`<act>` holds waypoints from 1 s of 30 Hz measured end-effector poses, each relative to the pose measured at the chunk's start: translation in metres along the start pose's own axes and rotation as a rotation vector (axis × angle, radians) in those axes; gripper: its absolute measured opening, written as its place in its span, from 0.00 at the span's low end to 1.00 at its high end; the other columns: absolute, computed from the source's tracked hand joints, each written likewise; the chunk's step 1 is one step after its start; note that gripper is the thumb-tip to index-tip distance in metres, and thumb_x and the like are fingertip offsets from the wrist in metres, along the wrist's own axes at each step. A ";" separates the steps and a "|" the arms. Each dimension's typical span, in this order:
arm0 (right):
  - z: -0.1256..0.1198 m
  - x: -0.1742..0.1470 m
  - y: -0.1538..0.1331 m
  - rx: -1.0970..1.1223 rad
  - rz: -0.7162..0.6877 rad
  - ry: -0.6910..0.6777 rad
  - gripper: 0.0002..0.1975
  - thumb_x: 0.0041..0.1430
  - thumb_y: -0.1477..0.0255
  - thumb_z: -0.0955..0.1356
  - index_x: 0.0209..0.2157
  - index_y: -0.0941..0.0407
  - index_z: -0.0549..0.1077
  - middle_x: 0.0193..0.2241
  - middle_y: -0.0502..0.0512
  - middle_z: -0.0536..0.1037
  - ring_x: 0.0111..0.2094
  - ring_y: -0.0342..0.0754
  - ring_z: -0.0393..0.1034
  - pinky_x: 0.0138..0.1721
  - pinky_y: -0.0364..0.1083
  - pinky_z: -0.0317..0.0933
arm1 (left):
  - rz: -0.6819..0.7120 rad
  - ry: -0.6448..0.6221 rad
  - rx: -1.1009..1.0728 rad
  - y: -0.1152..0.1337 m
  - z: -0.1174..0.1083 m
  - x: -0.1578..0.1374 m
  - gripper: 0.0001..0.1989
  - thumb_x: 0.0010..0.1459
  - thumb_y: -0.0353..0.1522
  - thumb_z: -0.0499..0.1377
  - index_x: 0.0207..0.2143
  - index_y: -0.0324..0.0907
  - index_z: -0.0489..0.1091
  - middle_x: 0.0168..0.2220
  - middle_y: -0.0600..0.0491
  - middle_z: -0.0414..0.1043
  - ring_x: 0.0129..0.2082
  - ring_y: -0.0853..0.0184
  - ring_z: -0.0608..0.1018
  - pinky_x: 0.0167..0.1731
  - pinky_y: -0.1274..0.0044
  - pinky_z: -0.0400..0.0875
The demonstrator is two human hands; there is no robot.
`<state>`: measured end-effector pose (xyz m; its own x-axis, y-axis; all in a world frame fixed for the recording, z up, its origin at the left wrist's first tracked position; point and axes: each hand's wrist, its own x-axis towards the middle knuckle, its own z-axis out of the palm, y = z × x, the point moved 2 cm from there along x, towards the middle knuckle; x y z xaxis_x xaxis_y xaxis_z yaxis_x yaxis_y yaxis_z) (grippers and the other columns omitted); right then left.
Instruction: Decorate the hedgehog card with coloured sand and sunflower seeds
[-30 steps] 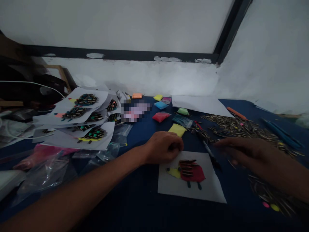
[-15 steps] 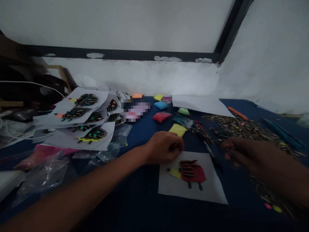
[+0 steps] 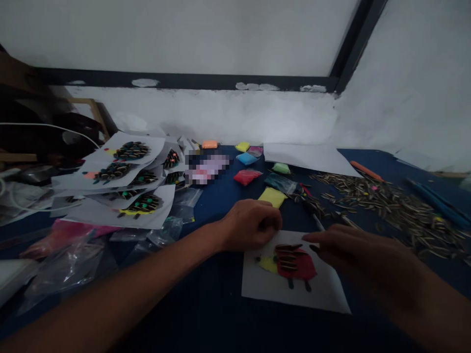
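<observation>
A white sheet [image 3: 257,284] lies in front of me with a red hedgehog figure [image 3: 303,266] on it. Its head is yellow, its legs are dark, and several striped sunflower seeds [image 3: 288,257] stand in a group on the left part of its back. At the sheet's upper left edge rests my left hand [image 3: 253,223], fingers curled closed; what they hold, if anything, is hidden. Over the sheet's right edge, slightly blurred, is my right hand [image 3: 360,260]. Its thumb and fingers pinch a small dark sunflower seed [image 3: 314,245] close to the hedgehog's back.
Loose seeds [image 3: 390,206] are spread at the right, beside an orange tool [image 3: 366,171] and a blue pouch [image 3: 437,198]. Packets of coloured clay, including a yellow packet [image 3: 273,197] and a red packet [image 3: 247,177], lie beyond my left hand. Finished hedgehog sheets [image 3: 91,184] are stacked left, near plastic bags [image 3: 79,264].
My right hand has moved left from the loose seeds to the right side of the hedgehog sheet, bringing a seed. My left hand has stayed nearly still.
</observation>
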<state>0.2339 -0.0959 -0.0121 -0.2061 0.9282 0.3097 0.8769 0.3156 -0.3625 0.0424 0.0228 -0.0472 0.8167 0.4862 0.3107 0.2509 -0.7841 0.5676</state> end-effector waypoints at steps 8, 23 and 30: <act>0.018 -0.003 0.001 -0.041 -0.117 -0.065 0.12 0.62 0.74 0.63 0.39 0.47 0.77 0.34 0.50 0.81 0.29 0.44 0.78 0.25 0.40 0.65 | 0.005 -0.009 0.011 -0.001 0.000 0.001 0.10 0.52 0.24 0.55 0.33 0.40 0.75 0.32 0.54 0.75 0.30 0.71 0.73 0.32 0.79 0.63; 0.022 0.001 -0.007 -0.077 -0.150 -0.101 0.09 0.65 0.68 0.65 0.36 0.49 0.78 0.31 0.50 0.80 0.26 0.44 0.76 0.24 0.40 0.63 | -0.009 -0.015 0.020 0.001 -0.002 0.002 0.10 0.52 0.24 0.55 0.33 0.40 0.75 0.32 0.53 0.75 0.31 0.70 0.73 0.33 0.78 0.63; 0.027 0.001 -0.015 -0.180 -0.216 -0.022 0.18 0.69 0.68 0.60 0.28 0.52 0.75 0.24 0.51 0.75 0.22 0.43 0.71 0.21 0.41 0.56 | 0.010 -0.003 0.015 0.000 0.000 0.001 0.09 0.52 0.25 0.55 0.32 0.40 0.75 0.31 0.54 0.74 0.30 0.71 0.73 0.32 0.79 0.62</act>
<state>0.2086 -0.0944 -0.0300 -0.4041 0.8481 0.3427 0.8743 0.4683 -0.1277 0.0433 0.0229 -0.0468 0.8209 0.4772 0.3138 0.2506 -0.7947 0.5528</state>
